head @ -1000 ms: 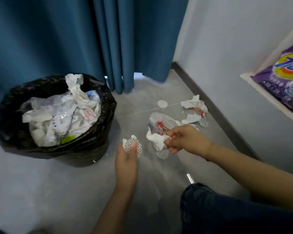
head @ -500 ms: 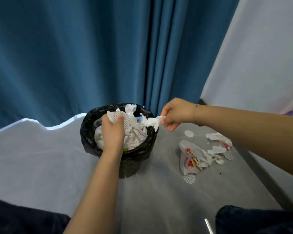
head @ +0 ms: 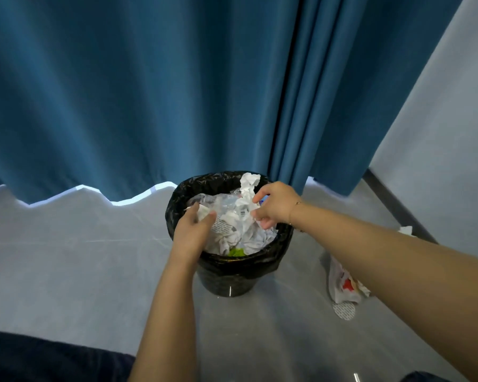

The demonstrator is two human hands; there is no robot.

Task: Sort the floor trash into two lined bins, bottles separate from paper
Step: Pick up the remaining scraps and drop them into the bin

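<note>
A bin with a black liner (head: 240,262) stands on the grey floor in front of the curtain, heaped with crumpled white paper (head: 244,230). My left hand (head: 191,230) hangs over the bin's left rim with thumb and fingers loosely apart. A round dotted paper disc (head: 222,226) lies on the heap just beside its thumb. Over the right side of the heap, my right hand (head: 273,206) has its fingers loosely spread and nothing in them. No second bin and no bottles are in view.
Right of the bin, partly behind my right forearm, lie a white and red wrapper (head: 341,288), another dotted disc (head: 344,311) and a tissue (head: 406,231). A blue curtain (head: 149,92) hangs behind, a grey wall (head: 439,133) at right. My dark trouser leg (head: 39,357) is at bottom left.
Both hands lifted their paper from the floor to the bin. The tissue and the dotted disc have left my hands and now lie on the heap. My view swung left.
</note>
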